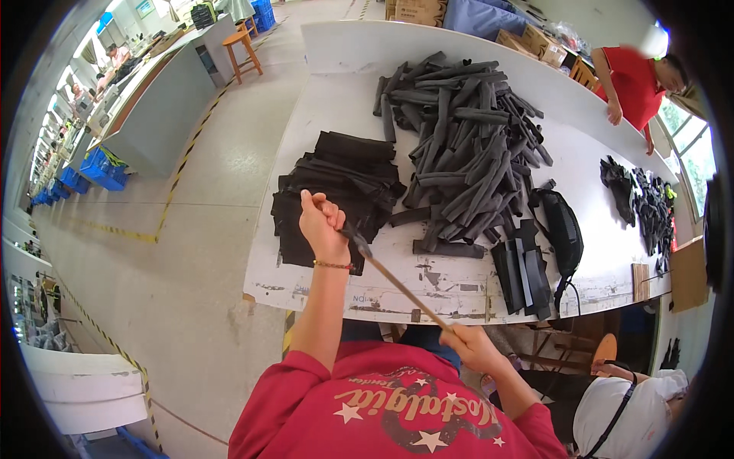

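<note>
My left hand (324,223) is closed on a dark strip of fabric (358,242) at the far end of a thin brown stick (405,291). My right hand (471,349) grips the near end of that stick, by the table's front edge. The stick slants between both hands. Under and beyond my left hand lies a stack of flat black fabric pieces (340,172). To its right rises a big heap of dark grey fabric tubes (466,145).
The white table (367,294) has a raised back board. A black bag (564,233) and flat black strips (521,271) lie right of the heap, small black pieces (650,206) farther right. A person in red (634,88) stands behind; another in white (627,409) sits right.
</note>
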`<state>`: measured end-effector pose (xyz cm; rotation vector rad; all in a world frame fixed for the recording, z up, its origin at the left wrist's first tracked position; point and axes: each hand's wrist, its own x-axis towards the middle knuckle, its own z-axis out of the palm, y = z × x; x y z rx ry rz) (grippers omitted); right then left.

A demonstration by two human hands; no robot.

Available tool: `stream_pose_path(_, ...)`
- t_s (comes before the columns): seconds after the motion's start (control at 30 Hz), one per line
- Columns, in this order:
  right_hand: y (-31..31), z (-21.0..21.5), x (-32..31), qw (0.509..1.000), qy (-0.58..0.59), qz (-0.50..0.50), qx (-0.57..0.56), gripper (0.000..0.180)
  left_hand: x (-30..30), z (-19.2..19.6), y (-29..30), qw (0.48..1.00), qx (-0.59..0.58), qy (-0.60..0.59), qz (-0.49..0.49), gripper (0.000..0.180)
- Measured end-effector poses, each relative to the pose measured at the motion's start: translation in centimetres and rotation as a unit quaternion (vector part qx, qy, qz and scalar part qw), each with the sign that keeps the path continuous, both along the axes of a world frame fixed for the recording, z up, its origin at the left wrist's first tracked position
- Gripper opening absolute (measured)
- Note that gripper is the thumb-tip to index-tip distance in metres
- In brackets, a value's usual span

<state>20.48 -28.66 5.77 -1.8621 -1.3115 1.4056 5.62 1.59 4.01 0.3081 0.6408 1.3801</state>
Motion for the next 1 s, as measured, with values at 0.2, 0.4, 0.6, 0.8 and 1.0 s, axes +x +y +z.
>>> stream_pose_path(0.2, 7.9, -2.6, -4.1, 0.939, -0.031, -0.239, 0.246, 0.013, 3.4, -1.4, -2.4, 0.992, -0.128, -0.022, -0.001, 0.032)
stream_pose_path(0.4, 12.4, -1.6, -2.9, 0.895, 0.025, -0.272, 0.352, 0.012, 4.1, -2.4, -4.8, 0.991, -0.121, 0.019, -0.057, 0.030)
stream_pose_path(0.6, 12.3, -2.7, 0.5, 0.883, -0.043, -0.265, 0.385, 0.007, 4.3, -2.8, -6.9, 0.777, 0.418, 0.417, -0.217, 0.030)
stream_pose_path(0.8, 12.2, -0.3, 1.8, 0.864, -0.103, -0.279, 0.407, 0.007, 4.3, -2.1, -11.0, 0.779, 0.210, 0.303, -0.508, 0.025)
stream_pose_path(1.0, 13.7, 2.2, 4.6, 0.724, -0.111, -0.467, 0.495, 0.015, 3.9, -2.8, -17.4, 0.791, 0.198, 0.234, -0.529, 0.036)
